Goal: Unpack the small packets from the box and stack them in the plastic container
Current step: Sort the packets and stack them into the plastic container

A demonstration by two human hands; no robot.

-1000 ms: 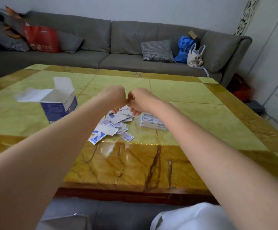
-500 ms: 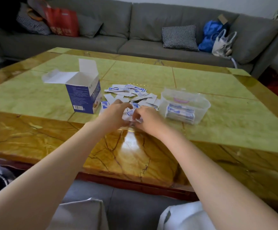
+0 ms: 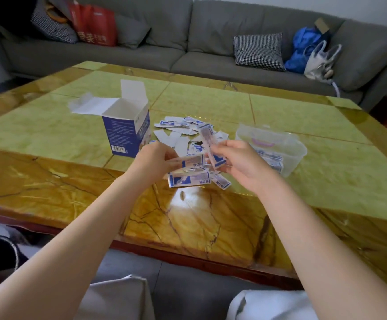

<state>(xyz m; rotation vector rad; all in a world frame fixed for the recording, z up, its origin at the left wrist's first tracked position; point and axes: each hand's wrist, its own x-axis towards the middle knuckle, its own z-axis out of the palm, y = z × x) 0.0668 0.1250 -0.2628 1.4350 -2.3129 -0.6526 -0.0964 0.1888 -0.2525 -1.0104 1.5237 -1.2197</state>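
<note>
Both hands have lifted off the pile: our left hand point(image 3: 155, 158) pinches one packet point(image 3: 192, 161), our right hand point(image 3: 236, 158) another point(image 3: 207, 139), ready for the container point(image 3: 296, 155).

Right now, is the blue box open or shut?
Open. The blue box stands upright on the table, its top flaps folded out and up, white inside showing. Whether packets remain inside, cannot tell.
</note>
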